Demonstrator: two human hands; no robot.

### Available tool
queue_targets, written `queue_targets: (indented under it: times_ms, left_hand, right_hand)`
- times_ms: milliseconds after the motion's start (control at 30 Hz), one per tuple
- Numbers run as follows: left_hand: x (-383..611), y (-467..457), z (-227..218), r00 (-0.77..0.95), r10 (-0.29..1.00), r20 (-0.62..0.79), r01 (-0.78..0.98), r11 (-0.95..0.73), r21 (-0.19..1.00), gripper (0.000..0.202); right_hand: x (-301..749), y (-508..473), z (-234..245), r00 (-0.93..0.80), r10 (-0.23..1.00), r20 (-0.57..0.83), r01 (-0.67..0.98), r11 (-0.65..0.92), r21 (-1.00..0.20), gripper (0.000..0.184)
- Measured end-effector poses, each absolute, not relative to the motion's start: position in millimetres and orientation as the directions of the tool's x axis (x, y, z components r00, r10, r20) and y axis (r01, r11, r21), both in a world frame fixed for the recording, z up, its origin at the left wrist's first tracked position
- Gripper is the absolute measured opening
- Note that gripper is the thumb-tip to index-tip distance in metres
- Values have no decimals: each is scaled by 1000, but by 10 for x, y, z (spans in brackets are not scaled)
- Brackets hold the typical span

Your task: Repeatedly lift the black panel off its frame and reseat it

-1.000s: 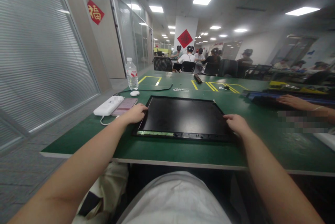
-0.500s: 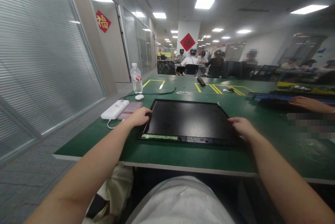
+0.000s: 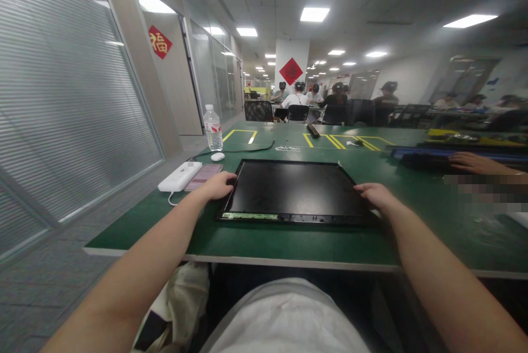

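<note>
A black display panel [image 3: 295, 188] lies screen up before me, with a green circuit strip [image 3: 249, 216] along the left part of its near edge. My left hand [image 3: 218, 185] grips the panel's left edge, fingers closed on the rim. On the opposite side, my right hand [image 3: 377, 196] pinches the right edge between thumb and fingers. The undersides of both grips are hidden.
Left of the panel are a white power bank [image 3: 180, 176], a pink phone [image 3: 204, 176], a white earbud case [image 3: 217, 156] and a water bottle [image 3: 213, 128]. A black cable [image 3: 247, 150] runs behind. At right, another person's hand [image 3: 474, 162] touches a dark panel [image 3: 416, 159].
The whole view has shifted slightly, with the background a little lower and further left. Both hands keep their hold on the panel, which shows no clear movement on the table.
</note>
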State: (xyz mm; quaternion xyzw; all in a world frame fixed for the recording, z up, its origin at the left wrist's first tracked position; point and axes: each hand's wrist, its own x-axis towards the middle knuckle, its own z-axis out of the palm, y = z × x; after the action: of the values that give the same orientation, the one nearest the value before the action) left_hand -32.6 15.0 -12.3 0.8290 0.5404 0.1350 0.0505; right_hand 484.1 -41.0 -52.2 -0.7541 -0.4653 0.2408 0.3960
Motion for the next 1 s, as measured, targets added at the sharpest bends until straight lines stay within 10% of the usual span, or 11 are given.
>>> queue_targets:
  times_ms: [567, 867, 1000]
  left_hand:
    - [-314, 142, -230, 350, 926, 142, 887, -377, 268, 55]
    - [-185, 76, -133, 142, 980, 141, 405, -187, 895, 59]
    - [-103, -12, -41, 61, 997, 49, 89, -55, 995, 52]
  right_hand:
    - [4793, -516, -477, 463, 886, 37, 588, -276, -760, 45]
    - [4748, -479, -499, 480, 872, 101, 646, -273, -713, 40]
    - [4768, -472, -517, 480, 875, 57, 616, -290, -732, 43]
